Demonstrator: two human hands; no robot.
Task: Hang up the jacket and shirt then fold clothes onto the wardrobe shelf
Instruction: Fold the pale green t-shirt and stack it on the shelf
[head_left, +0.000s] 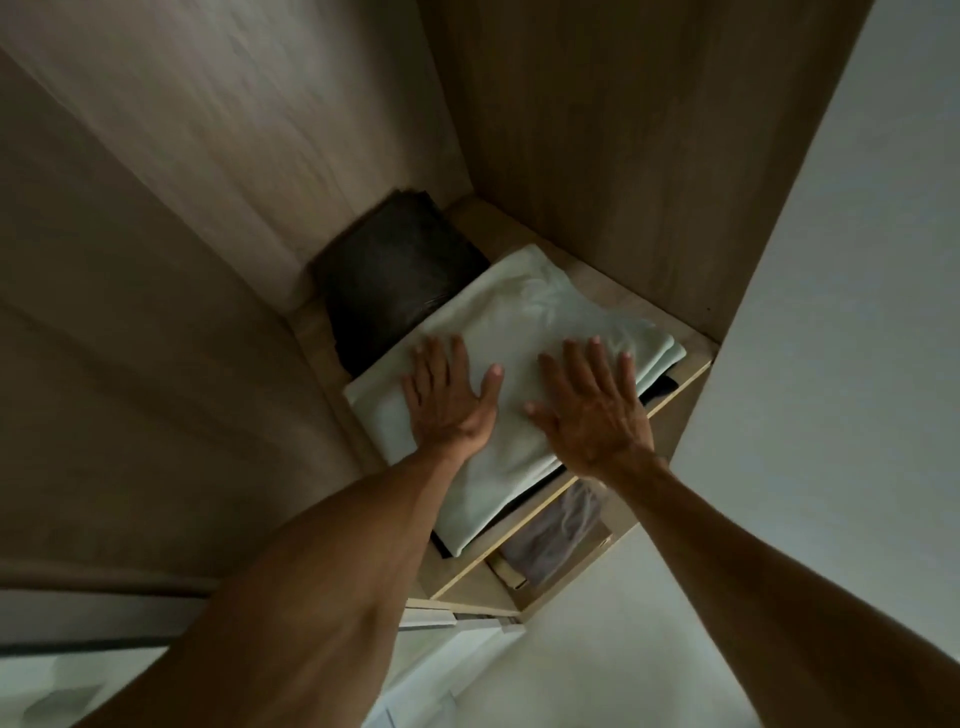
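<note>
Head view, single entry.

1. Wardrobe: wood-grain panels left, far and right, seen from above, in dim light.
2. Wardrobe shelf: light wood board across the compartment. Bare wood shows along its far right side, and its pale front edge runs diagonally toward the near left.
3. Pale green folded garment: lies flat on the shelf and takes up most of the near and right part. Several folded layers show at its right edge. Its near corner overhangs the front edge of the shelf slightly.
4. Dark layer: black cloth under the pale green garment, showing at that garment's right edge and again below its near corner. What kind of clothing it is cannot be told.
5. Dark folded garment: in the far left corner of the shelf, against the left panel, touching the far left edge of the pale green garment.
6. Left hand: fingers straight and spread, palm down, pressing on the left part of the pale green garment. It grips nothing.
7. Right hand: likewise flat and spread, palm down on the right part of the same garment, just beside the left hand, thumbs apart.
8. Greyish cloth: in the compartment below the shelf, partly hidden by the shelf edge.
9. White surface: fills the right side; wall or door cannot be told.
</note>
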